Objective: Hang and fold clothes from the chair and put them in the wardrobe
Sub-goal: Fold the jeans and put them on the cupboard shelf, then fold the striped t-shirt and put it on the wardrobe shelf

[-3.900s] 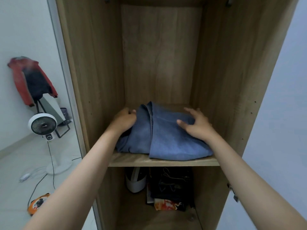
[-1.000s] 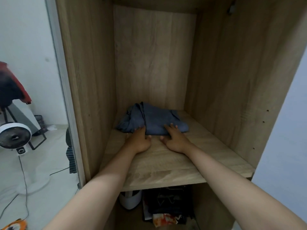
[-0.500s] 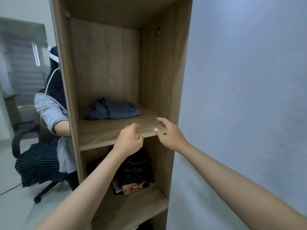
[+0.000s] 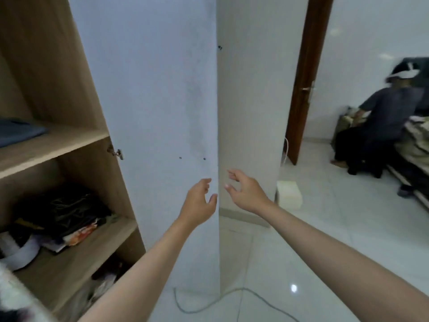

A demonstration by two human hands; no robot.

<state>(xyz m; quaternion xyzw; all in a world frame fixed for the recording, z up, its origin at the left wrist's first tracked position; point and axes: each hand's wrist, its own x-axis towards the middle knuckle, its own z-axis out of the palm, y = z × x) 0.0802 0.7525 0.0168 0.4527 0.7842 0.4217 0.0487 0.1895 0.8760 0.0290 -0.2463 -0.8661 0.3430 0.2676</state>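
Jeans [image 4: 21,133] shelved, far from hands.

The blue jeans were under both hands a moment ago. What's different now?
Both hands let go and drew back out of the wardrobe. The left hand and right hand now hang open and empty in front of the white door's edge. The view has swung right toward the room. The folded jeans stay on the upper shelf, pushed to the back, and the clutter below is unchanged.
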